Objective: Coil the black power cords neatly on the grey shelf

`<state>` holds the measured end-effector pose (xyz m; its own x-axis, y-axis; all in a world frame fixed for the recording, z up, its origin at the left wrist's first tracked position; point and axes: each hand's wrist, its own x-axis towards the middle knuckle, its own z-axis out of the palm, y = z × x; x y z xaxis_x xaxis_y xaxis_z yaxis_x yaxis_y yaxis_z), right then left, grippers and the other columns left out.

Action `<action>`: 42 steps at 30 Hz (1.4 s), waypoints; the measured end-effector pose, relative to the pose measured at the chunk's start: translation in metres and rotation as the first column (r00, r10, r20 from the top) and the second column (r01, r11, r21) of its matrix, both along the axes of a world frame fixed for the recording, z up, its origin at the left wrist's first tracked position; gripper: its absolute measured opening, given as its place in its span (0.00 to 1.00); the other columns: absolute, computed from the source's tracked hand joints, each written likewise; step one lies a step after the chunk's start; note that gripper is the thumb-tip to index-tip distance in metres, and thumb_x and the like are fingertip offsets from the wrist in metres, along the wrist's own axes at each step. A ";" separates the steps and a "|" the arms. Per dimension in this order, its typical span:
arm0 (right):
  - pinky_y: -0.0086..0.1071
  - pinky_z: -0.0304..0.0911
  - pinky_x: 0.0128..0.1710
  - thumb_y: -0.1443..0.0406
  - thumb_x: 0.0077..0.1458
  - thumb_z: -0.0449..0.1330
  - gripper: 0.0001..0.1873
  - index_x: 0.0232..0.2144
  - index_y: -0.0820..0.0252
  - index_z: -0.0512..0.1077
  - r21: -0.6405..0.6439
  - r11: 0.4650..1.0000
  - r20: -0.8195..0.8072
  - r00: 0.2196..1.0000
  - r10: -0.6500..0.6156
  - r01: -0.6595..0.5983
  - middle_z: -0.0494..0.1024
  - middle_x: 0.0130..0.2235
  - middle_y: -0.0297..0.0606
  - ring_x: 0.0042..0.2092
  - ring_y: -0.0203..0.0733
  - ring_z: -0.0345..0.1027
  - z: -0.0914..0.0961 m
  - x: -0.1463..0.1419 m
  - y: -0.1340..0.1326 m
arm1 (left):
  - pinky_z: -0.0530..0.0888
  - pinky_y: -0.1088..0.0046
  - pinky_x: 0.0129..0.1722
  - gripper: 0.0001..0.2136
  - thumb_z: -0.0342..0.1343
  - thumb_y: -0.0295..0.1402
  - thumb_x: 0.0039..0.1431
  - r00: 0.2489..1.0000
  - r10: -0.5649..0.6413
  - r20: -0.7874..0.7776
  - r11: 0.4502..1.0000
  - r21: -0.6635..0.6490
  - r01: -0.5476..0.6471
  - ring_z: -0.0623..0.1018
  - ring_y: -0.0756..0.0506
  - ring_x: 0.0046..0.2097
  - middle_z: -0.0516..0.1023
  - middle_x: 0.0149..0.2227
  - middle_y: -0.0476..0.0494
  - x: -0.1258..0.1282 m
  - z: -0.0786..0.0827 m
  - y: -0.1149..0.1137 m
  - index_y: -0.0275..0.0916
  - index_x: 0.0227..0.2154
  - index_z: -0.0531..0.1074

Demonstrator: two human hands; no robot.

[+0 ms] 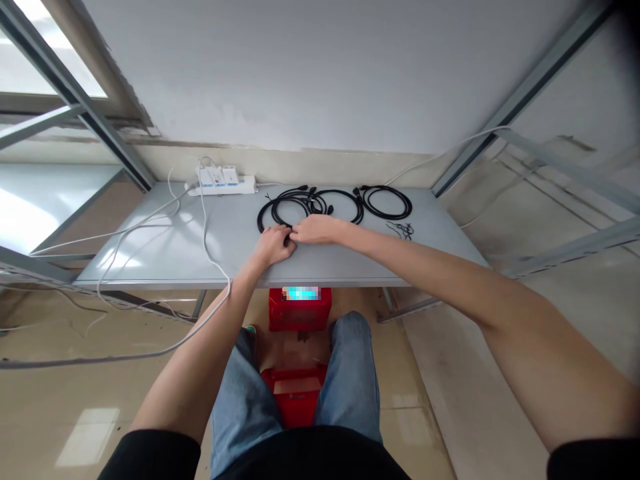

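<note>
My left hand (274, 245) is closed at the near side of a coiled black cable (263, 212), its fingers curled around the coil's edge. Against it, my right hand (316, 230) pinches at the same spot, where the fingertips of both hands meet. Whether a small tie sits between the fingers is hidden. Overlapping on the right is another black cable coil (345, 193), with dark plugs near the middle. A separate black cable coil (387, 202) lies farther right. Several thin black ties (404, 231) rest in a loose heap in front of it.
A white power strip (227, 185) with adapters stands at the back left of the grey metal shelf (200, 267). A white cord (206, 230) runs from it across my left forearm. Metal posts flank both sides. Below is a red box (300, 317).
</note>
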<state>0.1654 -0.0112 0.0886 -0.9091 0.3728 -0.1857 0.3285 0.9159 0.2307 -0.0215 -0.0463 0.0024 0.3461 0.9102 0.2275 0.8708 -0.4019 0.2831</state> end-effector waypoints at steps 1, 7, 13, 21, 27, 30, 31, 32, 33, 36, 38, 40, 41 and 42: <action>0.36 0.61 0.37 0.78 0.66 0.56 0.15 0.45 0.62 0.79 -0.013 1.000 -0.019 1.000 0.004 -0.004 0.83 0.44 0.46 0.40 0.46 0.76 0.000 0.000 0.001 | 0.71 0.56 0.53 0.09 0.54 0.34 0.63 1.000 -0.001 0.002 1.000 -0.004 0.001 0.79 0.33 0.55 0.83 0.46 0.35 0.000 0.000 0.000 0.41 0.40 0.78; 0.37 0.63 0.42 0.79 0.62 0.57 0.14 0.34 0.61 0.78 -0.071 0.996 -0.154 0.987 0.049 -0.061 0.83 0.40 0.44 0.44 0.47 0.76 -0.005 -0.005 0.008 | 0.72 0.55 0.54 0.11 0.54 0.36 0.64 1.000 -0.009 0.008 1.000 -0.003 0.010 0.79 0.32 0.55 0.83 0.47 0.35 0.000 0.002 -0.001 0.40 0.42 0.79; 0.38 0.63 0.41 0.71 0.66 0.58 0.10 0.40 0.63 0.80 -0.084 0.979 -0.231 0.952 -0.199 0.184 0.84 0.43 0.51 0.45 0.52 0.77 -0.021 -0.002 -0.008 | 0.72 0.56 0.54 0.08 0.54 0.35 0.63 1.000 0.008 -0.003 1.000 0.001 -0.008 0.79 0.33 0.55 0.83 0.46 0.35 -0.001 -0.002 0.001 0.41 0.39 0.77; 0.29 0.59 0.29 0.69 0.59 0.58 0.15 0.20 0.60 0.73 -0.793 0.340 -0.330 0.113 -0.937 0.505 0.77 0.24 0.40 0.29 0.40 0.71 -0.045 -0.024 -0.035 | 0.71 0.57 0.52 0.07 0.54 0.35 0.63 1.000 -0.001 -0.010 1.000 0.013 0.001 0.79 0.33 0.54 0.82 0.46 0.35 -0.001 -0.004 0.002 0.41 0.38 0.77; 0.24 0.51 0.18 0.69 0.59 0.58 0.13 0.22 0.59 0.68 -0.993 -0.051 0.030 -0.194 -0.981 0.107 0.70 0.18 0.32 0.17 0.30 0.54 -0.034 -0.032 -0.036 | 0.71 0.57 0.52 0.08 0.54 0.37 0.65 1.000 -0.008 -0.014 1.000 0.002 0.008 0.79 0.34 0.53 0.82 0.45 0.36 -0.001 -0.002 0.001 0.41 0.39 0.77; 0.23 0.47 0.17 0.69 0.64 0.57 0.14 0.24 0.60 0.69 -0.995 -0.089 0.083 -0.147 -0.986 0.035 0.69 0.17 0.31 0.17 0.29 0.52 -0.028 -0.025 -0.037 | 0.70 0.57 0.52 0.08 0.55 0.36 0.64 1.000 -0.012 -0.009 1.000 0.001 0.012 0.79 0.34 0.53 0.82 0.45 0.36 -0.002 -0.003 0.002 0.41 0.39 0.77; 0.23 0.46 0.16 0.69 0.65 0.56 0.14 0.25 0.60 0.68 -0.993 -0.114 0.111 -0.132 -0.985 0.012 0.69 0.17 0.31 0.17 0.28 0.52 -0.027 -0.023 -0.037 | 0.70 0.57 0.52 0.08 0.55 0.36 0.64 1.000 -0.013 -0.010 1.000 -0.001 0.013 0.79 0.34 0.53 0.82 0.45 0.36 -0.002 -0.003 0.002 0.41 0.39 0.77; 0.23 0.45 0.16 0.69 0.65 0.56 0.14 0.25 0.60 0.68 -0.989 -0.149 0.150 -0.122 -0.981 -0.015 0.69 0.17 0.31 0.16 0.28 0.52 -0.026 -0.022 -0.036 | 0.70 0.57 0.52 0.08 0.55 0.36 0.64 1.000 -0.012 -0.009 1.000 -0.002 0.012 0.79 0.34 0.53 0.82 0.46 0.35 -0.002 -0.003 0.002 0.41 0.39 0.77; 0.23 0.43 0.16 0.69 0.66 0.55 0.14 0.25 0.61 0.68 -0.980 -0.195 0.199 -0.116 -0.973 -0.049 0.69 0.17 0.30 0.16 0.28 0.51 -0.026 -0.021 -0.035 | 0.70 0.57 0.52 0.08 0.55 0.37 0.64 1.000 -0.011 -0.009 1.000 -0.002 0.011 0.79 0.33 0.53 0.82 0.46 0.35 -0.002 -0.003 0.002 0.41 0.39 0.77; 0.21 0.39 0.15 0.69 0.66 0.53 0.15 0.25 0.60 0.66 -0.921 -0.321 0.350 -0.108 -0.930 -0.222 0.67 0.17 0.28 0.16 0.26 0.49 -0.027 -0.023 -0.032 | 0.70 0.57 0.51 0.08 0.55 0.37 0.65 1.000 -0.006 -0.003 1.000 0.007 0.006 0.79 0.33 0.53 0.83 0.46 0.35 -0.002 -0.004 0.003 0.41 0.39 0.77; 0.21 0.37 0.16 0.69 0.67 0.51 0.16 0.25 0.60 0.65 -0.878 -0.356 0.402 -0.091 -0.911 -0.319 0.65 0.17 0.26 0.16 0.25 0.46 -0.030 -0.028 -0.033 | 0.70 0.57 0.51 0.08 0.54 0.36 0.64 1.000 -0.001 -0.007 1.000 0.016 0.001 0.79 0.34 0.53 0.83 0.46 0.36 -0.002 -0.004 0.003 0.42 0.39 0.77; 0.20 0.38 0.16 0.69 0.67 0.49 0.16 0.25 0.61 0.65 -0.862 -0.350 0.406 -0.084 -0.910 -0.367 0.63 0.17 0.25 0.16 0.25 0.45 -0.033 -0.033 -0.037 | 0.71 0.57 0.51 0.08 0.54 0.36 0.64 1.000 -0.001 -0.020 1.000 0.016 0.001 0.79 0.34 0.53 0.83 0.45 0.36 -0.002 -0.003 0.002 0.42 0.39 0.77; 0.21 0.39 0.16 0.69 0.67 0.49 0.16 0.26 0.61 0.66 -0.866 -0.335 0.393 -0.091 -0.915 -0.371 0.64 0.18 0.26 0.16 0.25 0.46 -0.034 -0.035 -0.039 | 0.71 0.57 0.51 0.08 0.54 0.36 0.64 1.000 -0.004 -0.028 1.000 0.015 0.005 0.79 0.34 0.53 0.83 0.46 0.36 -0.001 -0.003 0.001 0.42 0.39 0.77; 0.21 0.40 0.17 0.69 0.67 0.49 0.16 0.26 0.62 0.67 -0.873 -0.316 0.375 -0.099 -0.922 -0.371 0.66 0.18 0.27 0.16 0.26 0.49 -0.036 -0.034 -0.042 | 0.71 0.57 0.51 0.08 0.55 0.37 0.64 0.999 -0.010 -0.034 1.000 0.014 0.011 0.79 0.34 0.53 0.83 0.46 0.36 -0.001 -0.002 0.001 0.42 0.39 0.77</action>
<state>0.1312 -0.0531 0.0528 -0.2194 0.7622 -0.6091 -0.1596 -0.6439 -0.7483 -0.0229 -0.0453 0.0001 0.3633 0.9033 0.2282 0.8755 -0.4148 0.2481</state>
